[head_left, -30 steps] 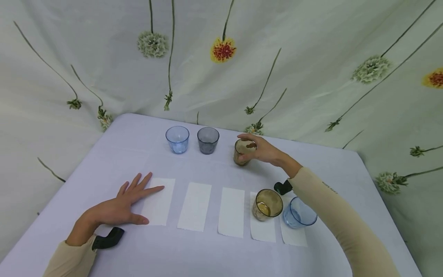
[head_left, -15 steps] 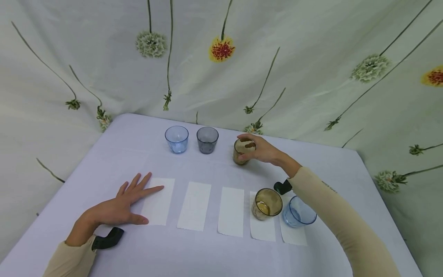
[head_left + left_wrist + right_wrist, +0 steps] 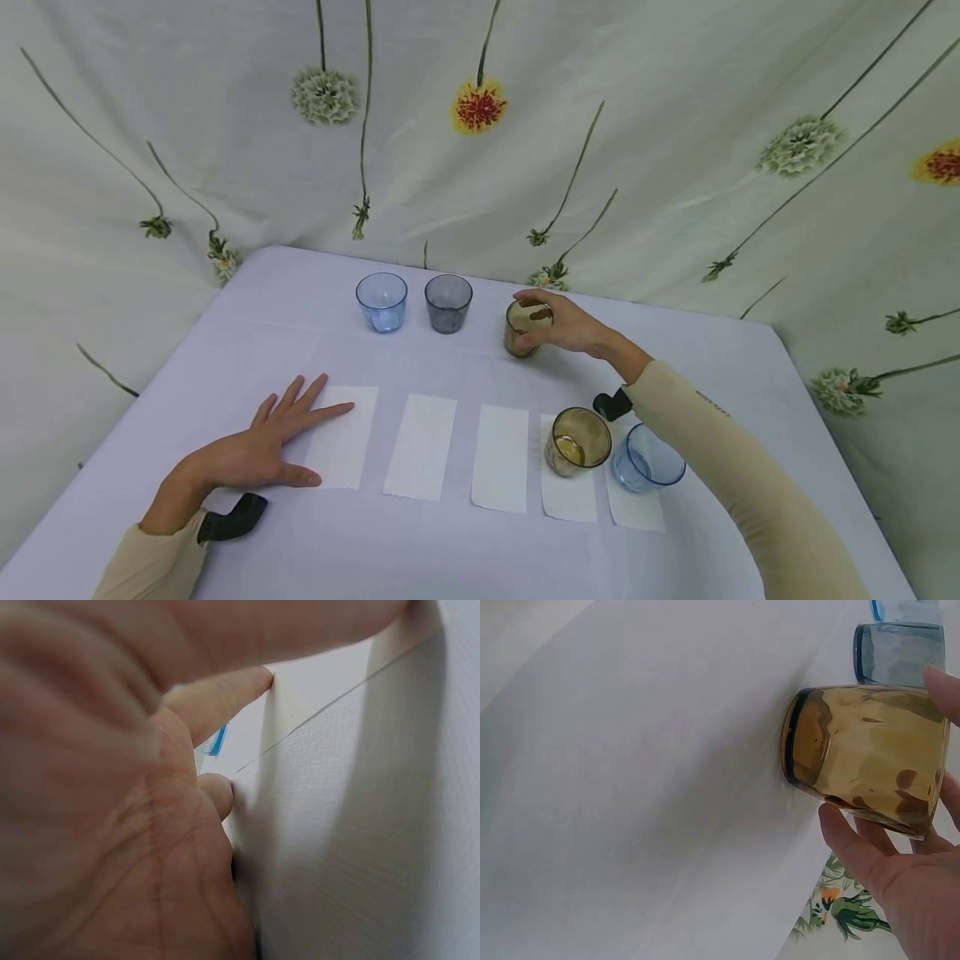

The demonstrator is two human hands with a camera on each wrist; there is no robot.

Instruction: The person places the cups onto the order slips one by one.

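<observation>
Toward the back of the table, my right hand [image 3: 567, 323] grips an amber glass [image 3: 513, 327], its thumb and fingers on opposite sides. In the right wrist view that amber glass [image 3: 870, 742] has its base close to the cloth; whether it touches, I cannot tell. My left hand [image 3: 258, 452] lies with fingers spread at the left, its forefinger over the edge of the leftmost white paper strip [image 3: 347, 446]. The left wrist view shows the palm [image 3: 150, 840] and fingers close up against the paper and cloth, holding nothing.
A blue glass [image 3: 382, 310] and a grey glass [image 3: 447, 310] stand at the back. A second amber glass [image 3: 577, 450] and another blue glass [image 3: 647, 461] stand on the two rightmost strips, beside the right sleeve [image 3: 720, 450]. Other strips [image 3: 422, 450] lie between. Flowered fabric [image 3: 660, 200] hangs behind.
</observation>
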